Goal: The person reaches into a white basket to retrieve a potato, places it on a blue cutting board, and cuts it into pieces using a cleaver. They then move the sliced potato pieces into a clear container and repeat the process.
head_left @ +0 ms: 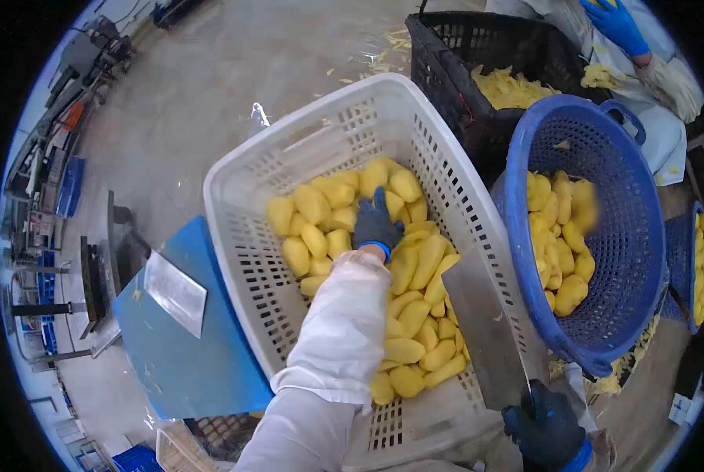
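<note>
Peeled potatoes lie heaped in a large white perforated crate. My left hand, in a dark glove with a blue cuff, reaches into the crate and rests on the potatoes, fingers spread. At the lower right, outside the heap, my right hand is closed round the handle of a broad cleaver. The cleaver's blade points up and left over the crate's right side.
A blue basket of potatoes stands at the right. Behind it is a black crate with peelings, beside a co-worker's gloved hand. On the left, a second cleaver lies on a blue board.
</note>
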Tool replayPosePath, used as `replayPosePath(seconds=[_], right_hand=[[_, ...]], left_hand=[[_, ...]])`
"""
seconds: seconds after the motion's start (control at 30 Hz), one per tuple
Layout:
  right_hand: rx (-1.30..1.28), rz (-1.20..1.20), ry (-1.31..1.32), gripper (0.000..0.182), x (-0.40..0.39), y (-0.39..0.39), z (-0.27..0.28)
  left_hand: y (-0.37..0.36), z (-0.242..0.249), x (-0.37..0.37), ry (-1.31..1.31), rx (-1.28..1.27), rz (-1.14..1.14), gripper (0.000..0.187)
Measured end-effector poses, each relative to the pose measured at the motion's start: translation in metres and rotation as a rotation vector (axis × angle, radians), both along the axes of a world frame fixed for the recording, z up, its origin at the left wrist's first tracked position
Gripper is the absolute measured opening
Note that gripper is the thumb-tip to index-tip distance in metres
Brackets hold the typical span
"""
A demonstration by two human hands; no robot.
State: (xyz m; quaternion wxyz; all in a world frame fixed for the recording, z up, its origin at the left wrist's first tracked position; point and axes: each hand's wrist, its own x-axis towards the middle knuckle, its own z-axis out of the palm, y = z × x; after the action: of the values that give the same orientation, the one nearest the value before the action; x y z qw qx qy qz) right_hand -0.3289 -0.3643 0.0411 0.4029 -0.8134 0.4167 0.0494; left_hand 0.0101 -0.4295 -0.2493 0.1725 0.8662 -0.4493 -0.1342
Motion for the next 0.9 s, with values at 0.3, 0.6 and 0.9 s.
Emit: replayPosePath(seconds=[0.3, 0.6, 0.9], right_hand=[[0.25, -0.15, -0.06, 0.011, 0.004, 0.012, -0.003], [0.385, -0.162, -0.278, 0.018, 0.017, 0.051, 0.011], [0.287, 0.317, -0.423, 0.022, 0.163, 0.2, 0.024]], left_hand=[[0.061, 0.088, -0.049, 0.229, -0.643, 0.449, 0.082], [0.355, 0.263, 0.012, -0.464, -0.493, 0.673, 0.078], [0.473, 0.167, 0.092, -0.067, -0.14, 0.534, 0.062]])
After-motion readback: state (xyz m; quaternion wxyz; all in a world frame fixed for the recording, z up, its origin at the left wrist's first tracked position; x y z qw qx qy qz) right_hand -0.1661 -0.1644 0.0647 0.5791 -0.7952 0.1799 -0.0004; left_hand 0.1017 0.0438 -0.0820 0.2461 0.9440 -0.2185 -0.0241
